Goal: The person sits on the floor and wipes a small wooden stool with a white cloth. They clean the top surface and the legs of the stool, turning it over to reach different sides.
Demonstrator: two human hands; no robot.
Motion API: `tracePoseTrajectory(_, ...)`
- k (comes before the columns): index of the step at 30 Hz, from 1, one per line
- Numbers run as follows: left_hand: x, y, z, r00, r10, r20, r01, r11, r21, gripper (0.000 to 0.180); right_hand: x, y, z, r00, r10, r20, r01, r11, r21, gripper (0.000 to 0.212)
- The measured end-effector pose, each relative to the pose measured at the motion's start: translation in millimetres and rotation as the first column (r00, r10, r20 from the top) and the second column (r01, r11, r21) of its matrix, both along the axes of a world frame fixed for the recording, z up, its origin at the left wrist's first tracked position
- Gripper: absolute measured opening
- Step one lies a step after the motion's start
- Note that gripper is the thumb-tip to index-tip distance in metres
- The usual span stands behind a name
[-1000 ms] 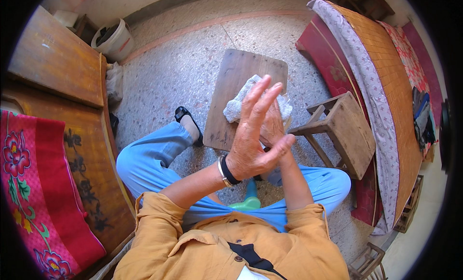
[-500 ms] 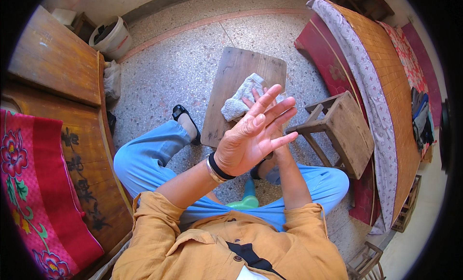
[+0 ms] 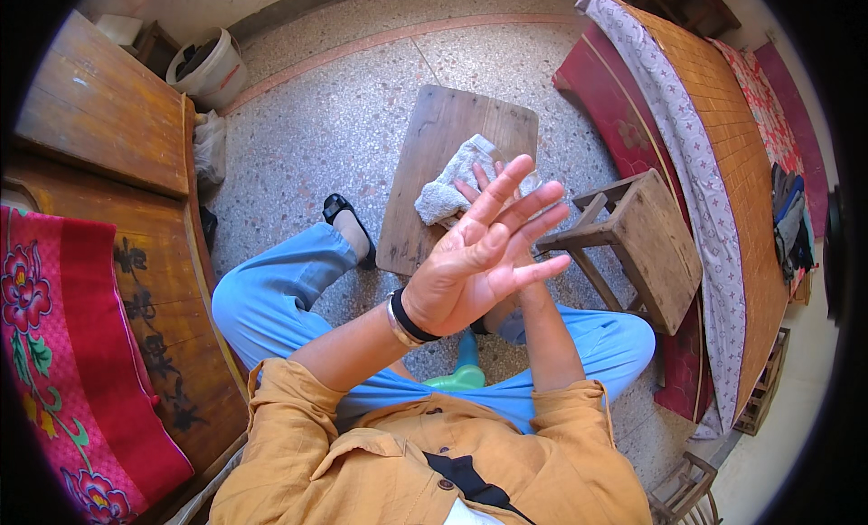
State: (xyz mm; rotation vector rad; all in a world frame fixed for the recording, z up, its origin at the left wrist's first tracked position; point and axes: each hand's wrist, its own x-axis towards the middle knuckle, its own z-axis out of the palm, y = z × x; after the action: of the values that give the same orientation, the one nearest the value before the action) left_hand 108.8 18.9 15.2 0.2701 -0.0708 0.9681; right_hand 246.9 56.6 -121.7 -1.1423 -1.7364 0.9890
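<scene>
My left hand [image 3: 461, 276] is raised in front of me with its palm turned up and its fingers spread, holding nothing. A black band and a light bracelet circle its wrist. Farther off and lower, my right hand [image 3: 483, 178] is partly hidden behind the left. Its visible fingers are stretched out over a crumpled light grey towel [image 3: 443, 199]; whether they press on it I cannot tell. The towel lies on a small wooden table [image 3: 434, 118] in front of my feet.
A wooden stool [image 3: 655, 254] stands at the right of the table, beside a bed [image 3: 705, 109] with a woven mat. On the left are a wooden cabinet [image 3: 172, 308] draped with a red floral cloth [image 3: 99, 344] and a white bucket [image 3: 217, 77]. Something green [image 3: 459, 378] shows beneath me.
My left hand has shifted slightly to the right, and its thumb has moved in across the palm. The right hand and the towel look almost the same.
</scene>
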Motion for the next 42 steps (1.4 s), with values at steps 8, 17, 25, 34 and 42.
tracePoseTrajectory(8, 5.2, 6.7, -47.6, 0.982, 0.090, -0.167, -0.115, 0.982, -0.151, 0.101, 3.5, 13.6, 4.6, 0.745, -0.257, 0.616, -0.149, 0.836, 0.528, 0.063)
tracePoseTrajectory(17, 3.5, 7.6, -35.0, 0.976, 0.047, -0.214, -0.068, 0.993, -0.092, 0.089, 6.7, 8.2, 1.4, 0.827, -0.207, 0.523, -0.108, 0.854, 0.508, 0.060)
tracePoseTrajectory(25, 4.1, 5.8, -22.4, 0.959, 0.059, -0.278, -0.085, 0.993, -0.083, 0.092, 11.3, 9.2, -12.5, 0.763, -0.194, 0.617, -0.116, 0.898, 0.425, 0.060)
tracePoseTrajectory(34, 1.7, 14.3, -71.4, 0.957, 0.051, -0.285, -0.111, 0.973, -0.200, 0.102, 3.5, 16.1, 9.8, 0.747, -0.179, 0.640, -0.134, 0.903, 0.408, 0.055)
tracePoseTrajectory(42, -2.4, 13.5, -33.0, 0.985, 0.075, -0.157, -0.078, 0.997, -0.017, 0.084, 8.2, 13.1, -8.4, 0.809, -0.158, 0.566, -0.078, 0.926, 0.370, 0.055)
